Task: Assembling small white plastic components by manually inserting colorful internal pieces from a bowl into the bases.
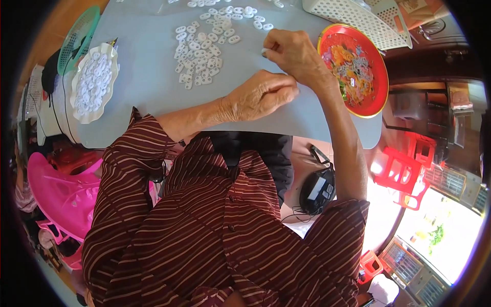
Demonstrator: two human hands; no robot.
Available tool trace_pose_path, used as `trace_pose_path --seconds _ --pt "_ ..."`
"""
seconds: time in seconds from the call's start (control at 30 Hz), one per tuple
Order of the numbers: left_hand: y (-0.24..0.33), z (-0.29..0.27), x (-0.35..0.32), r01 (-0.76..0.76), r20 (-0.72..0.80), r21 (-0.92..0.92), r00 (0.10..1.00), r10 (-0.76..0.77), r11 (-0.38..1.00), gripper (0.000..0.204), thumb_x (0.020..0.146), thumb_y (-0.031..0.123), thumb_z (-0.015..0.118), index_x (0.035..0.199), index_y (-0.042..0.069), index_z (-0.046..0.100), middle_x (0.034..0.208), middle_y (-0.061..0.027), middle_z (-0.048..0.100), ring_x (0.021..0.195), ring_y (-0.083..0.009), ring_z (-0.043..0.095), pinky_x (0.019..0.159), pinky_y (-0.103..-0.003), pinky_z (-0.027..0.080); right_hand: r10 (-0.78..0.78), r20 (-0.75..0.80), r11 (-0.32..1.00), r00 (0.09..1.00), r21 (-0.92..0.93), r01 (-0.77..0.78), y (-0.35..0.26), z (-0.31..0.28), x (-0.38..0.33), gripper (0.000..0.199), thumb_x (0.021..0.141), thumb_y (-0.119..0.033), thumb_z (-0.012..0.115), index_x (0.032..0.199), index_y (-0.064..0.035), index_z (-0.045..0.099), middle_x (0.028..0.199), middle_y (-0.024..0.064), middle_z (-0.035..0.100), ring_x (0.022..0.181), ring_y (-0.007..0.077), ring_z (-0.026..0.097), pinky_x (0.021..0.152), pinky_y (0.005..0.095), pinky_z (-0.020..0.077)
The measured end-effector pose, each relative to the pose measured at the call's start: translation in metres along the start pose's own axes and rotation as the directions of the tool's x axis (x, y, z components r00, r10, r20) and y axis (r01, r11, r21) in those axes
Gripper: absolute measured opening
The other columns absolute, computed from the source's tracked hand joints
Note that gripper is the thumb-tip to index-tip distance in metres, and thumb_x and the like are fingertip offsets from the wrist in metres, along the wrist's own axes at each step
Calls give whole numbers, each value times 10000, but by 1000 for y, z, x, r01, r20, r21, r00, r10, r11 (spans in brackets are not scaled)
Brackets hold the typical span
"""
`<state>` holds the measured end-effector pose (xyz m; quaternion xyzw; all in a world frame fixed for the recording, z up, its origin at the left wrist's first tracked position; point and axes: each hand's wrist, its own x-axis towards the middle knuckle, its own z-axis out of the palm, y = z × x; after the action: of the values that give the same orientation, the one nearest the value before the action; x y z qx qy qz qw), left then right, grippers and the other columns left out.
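My left hand [262, 95] is closed above the near part of the grey-blue table [153, 92], its fingers curled in toward the thumb. What it holds, if anything, is hidden. Just beyond it, my right hand [295, 53] is also closed, thumb and forefinger bent together. A small pale spot shows at its fingertips; I cannot tell whether it is a nail or a piece. Left of the hands lie many small white oval pieces with holes [200, 56], spread loosely. Beside my right wrist stands a round red tray [377, 82] with a floral base and small shiny bits scattered on it.
A scalloped white dish [77, 105] full of small white pieces stands at the left, near a green basket [84, 30]. A white perforated basket [353, 20] stands at the far right. Pink chair [61, 199] and red stools [401, 169] flank the table.
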<state>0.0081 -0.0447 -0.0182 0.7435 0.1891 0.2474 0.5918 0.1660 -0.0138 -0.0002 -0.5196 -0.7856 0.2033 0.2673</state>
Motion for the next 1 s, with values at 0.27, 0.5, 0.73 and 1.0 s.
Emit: trace_pose_path --seconds 0.27,0.5,0.73,1.0 --pt "-1 -11 10 3 -391 -202 917 -84 979 304 944 289 481 842 13 554 725 -15 540 690 -98 501 671 -240 427 462 -84 519 883 833 -192 -18 -13 -35 138 850 -135 653 888 -4 669 699 -4 589 569 55 455 524 196 389" --pt "-10 -15 11 -67 -332 -27 942 54 997 263 913 252 545 814 9 542 678 -10 524 630 -71 445 585 -230 381 537 -72 386 840 907 -170 -27 4 -53 189 875 -156 638 933 24 650 683 8 574 578 66 466 534 219 394" --pt "-6 -16 12 24 -355 28 935 -13 999 230 876 202 504 733 21 498 602 -2 459 574 -68 373 524 -246 335 540 -126 450 832 879 -158 -24 5 -55 240 909 -189 592 926 46 637 654 13 543 571 77 472 532 222 401" --pt "-1 -24 15 44 -349 181 937 23 982 172 848 117 512 732 -6 482 582 -62 459 532 -107 412 484 -282 348 434 -292 808 852 544 -226 -25 7 -43 129 839 -111 623 865 13 651 632 42 616 546 74 554 500 228 446"
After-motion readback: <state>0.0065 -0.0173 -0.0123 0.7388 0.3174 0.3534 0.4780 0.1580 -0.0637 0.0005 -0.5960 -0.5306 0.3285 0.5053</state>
